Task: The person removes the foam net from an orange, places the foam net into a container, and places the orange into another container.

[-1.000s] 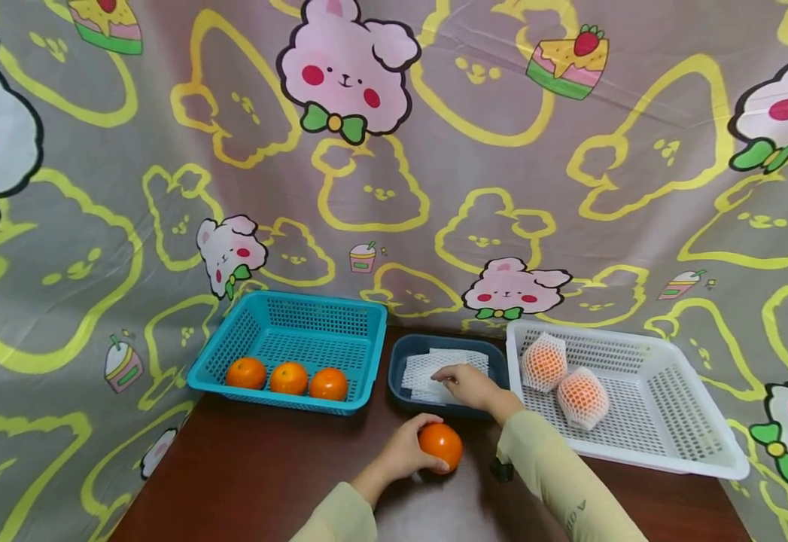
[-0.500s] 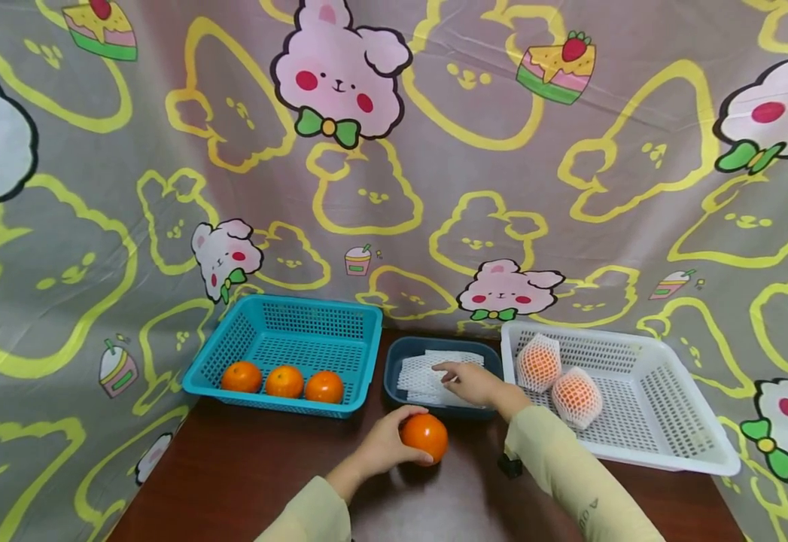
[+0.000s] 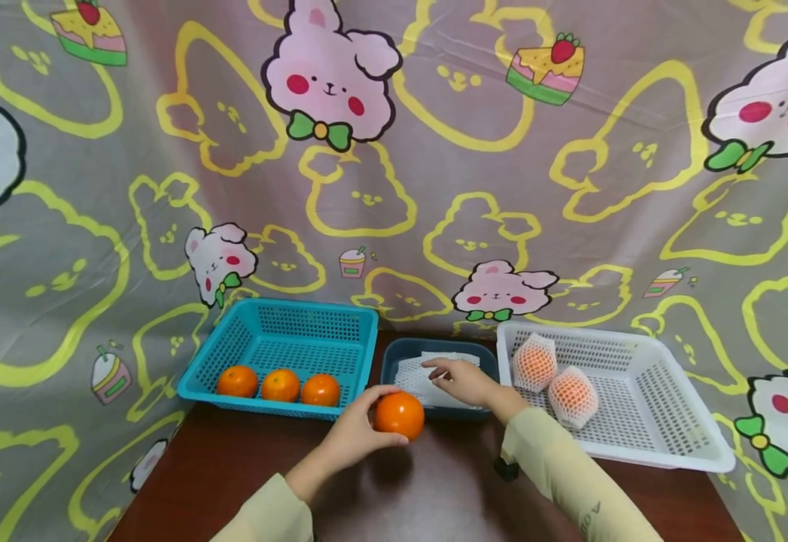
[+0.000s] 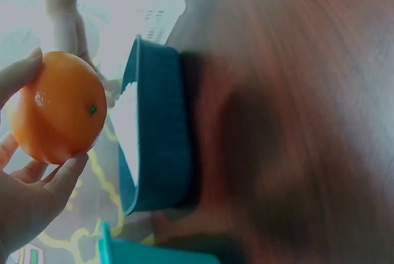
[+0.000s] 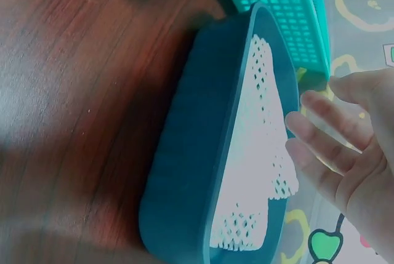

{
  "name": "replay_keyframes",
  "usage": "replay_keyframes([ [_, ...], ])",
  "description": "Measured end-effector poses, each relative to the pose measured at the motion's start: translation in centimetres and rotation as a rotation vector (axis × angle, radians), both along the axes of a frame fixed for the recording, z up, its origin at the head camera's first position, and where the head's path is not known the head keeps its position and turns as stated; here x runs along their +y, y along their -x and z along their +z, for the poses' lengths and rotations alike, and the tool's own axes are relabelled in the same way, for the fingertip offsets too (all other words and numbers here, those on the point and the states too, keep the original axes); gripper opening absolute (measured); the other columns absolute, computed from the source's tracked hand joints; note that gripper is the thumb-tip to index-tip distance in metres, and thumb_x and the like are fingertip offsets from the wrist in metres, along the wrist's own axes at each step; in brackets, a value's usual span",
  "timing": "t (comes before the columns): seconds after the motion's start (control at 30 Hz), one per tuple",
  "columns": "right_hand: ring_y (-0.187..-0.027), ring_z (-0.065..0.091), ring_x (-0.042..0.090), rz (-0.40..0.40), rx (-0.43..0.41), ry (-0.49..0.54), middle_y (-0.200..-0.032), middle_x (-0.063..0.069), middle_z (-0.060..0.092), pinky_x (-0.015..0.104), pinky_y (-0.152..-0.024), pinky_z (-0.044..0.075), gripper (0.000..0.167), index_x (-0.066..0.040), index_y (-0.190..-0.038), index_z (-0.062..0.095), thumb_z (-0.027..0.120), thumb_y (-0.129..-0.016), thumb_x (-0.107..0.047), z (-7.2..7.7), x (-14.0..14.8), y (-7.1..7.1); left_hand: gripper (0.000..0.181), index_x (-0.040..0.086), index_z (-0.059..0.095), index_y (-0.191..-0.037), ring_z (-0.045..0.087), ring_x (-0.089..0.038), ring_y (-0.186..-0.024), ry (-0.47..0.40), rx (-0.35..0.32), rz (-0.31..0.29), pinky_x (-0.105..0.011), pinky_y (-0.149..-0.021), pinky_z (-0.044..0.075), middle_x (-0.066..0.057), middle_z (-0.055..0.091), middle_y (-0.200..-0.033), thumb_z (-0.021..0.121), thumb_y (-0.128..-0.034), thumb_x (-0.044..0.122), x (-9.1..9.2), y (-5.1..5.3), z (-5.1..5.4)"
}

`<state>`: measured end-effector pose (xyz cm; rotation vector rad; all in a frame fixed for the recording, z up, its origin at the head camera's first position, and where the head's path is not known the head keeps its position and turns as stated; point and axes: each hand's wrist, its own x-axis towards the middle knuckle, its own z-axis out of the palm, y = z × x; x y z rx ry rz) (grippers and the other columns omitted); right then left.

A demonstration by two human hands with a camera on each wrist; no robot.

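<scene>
My left hand [image 3: 353,435] holds an orange [image 3: 400,417] between thumb and fingers, raised above the table just in front of the dark blue tray [image 3: 445,412]. In the left wrist view the orange [image 4: 58,107] shows its small green stem end. White foam fruit nets [image 5: 249,153] lie flat in that tray. Over them hovers my right hand [image 3: 463,381], its fingers loosely bent and holding nothing. The right wrist view shows the right hand [image 5: 360,147] beside the nets, fingers apart.
A turquoise basket [image 3: 272,305] at the left contains three oranges [image 3: 281,386] along its front. To the right, a white basket [image 3: 671,376] contains two oranges in foam nets [image 3: 573,397]. A patterned curtain [image 3: 366,181] hangs behind the table [image 3: 231,482].
My left hand has carried the orange leftward and up, away from the right arm. The right hand stays above the tray, its fingers shifting slightly.
</scene>
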<state>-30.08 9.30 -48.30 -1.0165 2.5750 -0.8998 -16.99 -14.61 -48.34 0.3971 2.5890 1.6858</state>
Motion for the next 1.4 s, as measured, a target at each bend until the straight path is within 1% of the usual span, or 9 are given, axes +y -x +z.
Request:
replay_keyframes([
  [0.17,-0.101,0.067,0.031,-0.047,-0.026,0.069,-0.114,0.012,0.073,0.046,-0.088,0.057,0.036,-0.003,-0.138,0.061,0.06,-0.102,-0.008,-0.1,-0.9,-0.6,0.071,0.011,0.056,-0.141,0.058,-0.033,-0.114,-0.001,0.008,0.051,-0.044,-0.088,0.058,-0.014,0.056,-0.137,0.09,-0.0807,0.023,-1.6,0.1,1.1],
  [0.37,-0.095,0.069,0.034,-0.07,-0.161,0.224,-0.118,0.02,0.069,0.038,-0.081,0.06,0.037,-0.003,-0.139,0.061,0.06,-0.103,-0.01,-0.9,-2.7,-1.4,0.071,0.015,0.057,-0.14,0.058,-0.033,-0.11,0.016,0.016,0.18,-0.045,-0.082,0.059,-0.011,0.056,-0.137,0.092,-0.0781,0.022,-3.6,0.2,2.2],
  [0.5,-0.095,0.068,0.041,-0.094,-0.252,0.356,-0.118,0.027,0.066,0.04,-0.08,0.06,0.036,0.003,-0.138,0.059,0.06,-0.104,-0.009,-1.5,-4.3,-1.9,0.072,0.015,0.056,-0.141,0.06,-0.031,-0.107,-0.013,0.024,0.218,-0.045,-0.084,0.059,-0.01,0.057,-0.134,0.091,-0.0787,0.018,-4.8,0.7,2.1],
  [0.63,-0.096,0.067,0.046,-0.16,-0.361,0.506,-0.117,0.032,0.062,0.047,-0.082,0.06,0.037,0.01,-0.137,0.055,0.059,-0.104,-0.007,-2.2,-5.9,-2.4,0.071,0.013,0.055,-0.142,0.061,-0.031,-0.107,-0.021,0.036,0.23,-0.045,-0.084,0.058,-0.013,0.057,-0.133,0.09,-0.08,0.016,-6.1,1.3,1.8],
  [0.77,-0.096,0.067,0.041,-0.22,-0.502,0.623,-0.117,0.029,0.06,0.047,-0.084,0.059,0.042,0.012,-0.141,0.049,0.058,-0.104,-0.006,-3.0,-7.8,-3.1,0.071,0.012,0.052,-0.142,0.059,-0.034,-0.109,-0.016,0.025,0.265,-0.045,-0.083,0.058,-0.016,0.054,-0.134,0.089,-0.0813,0.013,-7.4,1.8,1.8],
  [0.97,-0.091,0.067,0.025,-0.241,-0.602,0.672,-0.126,0.028,0.054,0.046,-0.082,0.06,0.055,0.01,-0.148,0.039,0.062,-0.1,-0.003,-3.5,-10.6,-4.6,0.071,0.006,0.043,-0.143,0.054,-0.041,-0.115,-0.011,0.02,0.344,-0.049,-0.088,0.056,-0.021,0.044,-0.143,0.084,-0.0858,0.011,-9.3,3.2,2.0],
  [1.07,-0.095,0.067,0.031,-0.246,-0.62,0.678,-0.134,0.032,0.047,0.048,-0.082,0.059,0.061,0.008,-0.152,0.035,0.064,-0.099,-0.003,-3.6,-11.9,-5.2,0.071,0.004,0.039,-0.144,0.054,-0.04,-0.115,-0.006,0.011,0.372,-0.05,-0.09,0.054,-0.022,0.042,-0.143,0.082,-0.0877,0.013,-10.2,3.8,2.2],
  [1.2,-0.104,0.066,0.04,-0.271,-0.642,0.687,-0.136,0.029,0.046,0.049,-0.083,0.059,0.07,0.003,-0.157,0.03,0.067,-0.097,-0.003,-3.7,-13.1,-5.5,0.076,0.005,0.035,-0.152,0.052,-0.043,-0.116,0.022,-0.017,0.392,-0.053,-0.091,0.053,-0.025,0.037,-0.145,0.079,-0.091,0.018,-11.4,4.6,2.2],
  [1.4,-0.093,0.071,0.028,-0.302,-0.655,0.706,-0.139,0.029,0.045,0.044,-0.079,0.06,0.08,0.002,-0.161,0.019,0.066,-0.096,0.003,-4.1,-14.2,-5.8,0.071,0.012,0.041,-0.155,0.051,-0.044,-0.119,0.025,-0.072,0.422,-0.055,-0.095,0.051,-0.026,0.033,-0.146,0.076,-0.0937,0.022,-11.9,5.5,1.0],
])
